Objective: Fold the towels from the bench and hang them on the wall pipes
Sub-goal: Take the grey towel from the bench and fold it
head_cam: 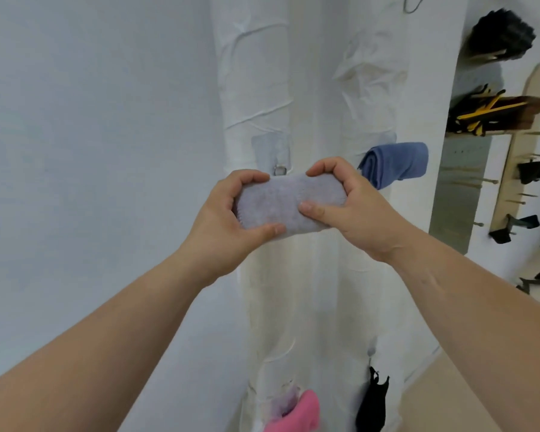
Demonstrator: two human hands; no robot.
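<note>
Left hand (228,219) and right hand (349,204) clamp curled fingers on a folded pale-grey terry towel (286,205), the small metal wall hook (279,170) just beyond their fingertips; loosening either grip risks unfolding.

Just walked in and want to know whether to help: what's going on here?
A person holds a folded pale grey towel in both hands, the left hand and right hand each gripping an end, up in front of a white wrapped wall pipe by a small metal hook. It is not hung yet. A folded blue towel hangs further right. A pink towel and a black cloth hang lower down.
</note>
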